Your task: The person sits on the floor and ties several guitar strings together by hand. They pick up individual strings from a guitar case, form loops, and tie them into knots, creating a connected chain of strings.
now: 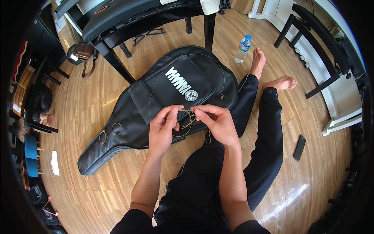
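Observation:
Above a black guitar bag, my left hand and my right hand are raised close together. Between them hangs a brass-coloured coiled guitar string, with the fingertips of both hands pinched on it. A long loose length of thin string arcs across the bag and ends in a small curl near its wide end. Two more coiled strings, one beside the other, lie on the narrow part of the bag. The exact crossing of wire at my fingertips is too fine to make out.
My stretched-out legs lie right of the bag. A water bottle stands by my feet, and a phone rests on the wooden floor. Black benches stand beyond. At left are a brown bag and white paper.

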A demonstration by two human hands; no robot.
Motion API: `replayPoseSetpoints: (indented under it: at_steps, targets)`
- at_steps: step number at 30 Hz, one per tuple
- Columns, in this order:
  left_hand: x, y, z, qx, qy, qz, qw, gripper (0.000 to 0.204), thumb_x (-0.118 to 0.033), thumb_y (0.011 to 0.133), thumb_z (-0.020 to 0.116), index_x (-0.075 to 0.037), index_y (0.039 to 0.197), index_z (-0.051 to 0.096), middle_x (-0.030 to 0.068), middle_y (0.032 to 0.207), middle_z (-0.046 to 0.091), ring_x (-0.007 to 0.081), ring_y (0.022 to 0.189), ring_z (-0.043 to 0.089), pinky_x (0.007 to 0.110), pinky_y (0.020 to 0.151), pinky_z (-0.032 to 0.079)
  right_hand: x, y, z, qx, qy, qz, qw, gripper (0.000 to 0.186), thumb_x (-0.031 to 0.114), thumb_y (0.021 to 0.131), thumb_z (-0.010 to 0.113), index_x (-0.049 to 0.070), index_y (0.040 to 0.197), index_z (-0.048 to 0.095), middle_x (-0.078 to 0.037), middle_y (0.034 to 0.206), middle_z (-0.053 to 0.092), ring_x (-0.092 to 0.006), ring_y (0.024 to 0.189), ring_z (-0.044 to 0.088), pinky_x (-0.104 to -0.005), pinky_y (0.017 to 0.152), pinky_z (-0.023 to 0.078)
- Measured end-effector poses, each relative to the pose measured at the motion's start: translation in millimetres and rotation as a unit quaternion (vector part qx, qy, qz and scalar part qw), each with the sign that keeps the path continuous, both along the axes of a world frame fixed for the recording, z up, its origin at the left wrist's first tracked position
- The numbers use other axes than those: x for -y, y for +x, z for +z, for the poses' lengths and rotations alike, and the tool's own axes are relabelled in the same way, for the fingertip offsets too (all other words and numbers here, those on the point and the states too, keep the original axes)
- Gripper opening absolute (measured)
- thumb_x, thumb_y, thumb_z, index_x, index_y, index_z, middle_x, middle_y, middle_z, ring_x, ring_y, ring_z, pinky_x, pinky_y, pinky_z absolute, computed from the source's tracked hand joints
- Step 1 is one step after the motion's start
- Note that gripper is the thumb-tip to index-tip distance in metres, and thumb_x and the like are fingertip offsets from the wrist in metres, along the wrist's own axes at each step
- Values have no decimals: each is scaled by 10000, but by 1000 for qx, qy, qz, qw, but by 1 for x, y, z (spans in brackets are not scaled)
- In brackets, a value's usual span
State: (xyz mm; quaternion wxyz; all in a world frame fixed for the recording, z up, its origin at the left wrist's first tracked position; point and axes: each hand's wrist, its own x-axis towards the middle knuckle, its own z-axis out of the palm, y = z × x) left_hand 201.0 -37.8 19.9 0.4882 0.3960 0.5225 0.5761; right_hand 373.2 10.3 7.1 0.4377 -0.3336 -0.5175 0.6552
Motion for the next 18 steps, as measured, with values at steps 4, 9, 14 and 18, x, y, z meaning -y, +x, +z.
replayPoseSetpoints:
  at_steps: [4, 9, 14, 18]
  targets:
    - [1, 0, 3, 10, -7, 1, 1000, 276, -235, 1002, 554, 3, 1104, 649, -75, 629, 379, 35, 577, 340, 226, 587, 366, 0, 0, -3, 2, 15, 2, 1000, 197, 82, 922, 658, -40, 1074, 684, -60, 975, 700, -103, 912, 628, -243, 840, 500]
    - [1, 1, 1, -85, -10, -10, 996, 226, -217, 970, 615, -12, 1042, 678, -47, 689, 545, 30, 590, 419, 202, 554, 359, -2, 1, -8, 9, 20, 1, 1000, 181, 86, 927, 654, -49, 1043, 685, -64, 966, 704, -102, 914, 631, -246, 848, 498]
    - [1, 1, -7, -101, 17, -1, 995, 205, -207, 965, 622, -10, 985, 678, -40, 724, 584, 18, 589, 412, 192, 529, 334, -1, -1, -4, 1, -23, 11, 1000, 196, 121, 929, 661, -44, 1030, 692, -48, 939, 701, -97, 895, 626, -244, 833, 496]
    - [2, 1, -8, -85, 24, 15, 996, 171, -177, 955, 637, -10, 948, 670, -53, 709, 562, 6, 584, 370, 190, 510, 295, -1, 2, -7, 29, -9, 37, 999, 221, 163, 916, 688, -34, 1014, 701, -22, 897, 682, -61, 825, 588, -226, 745, 475]
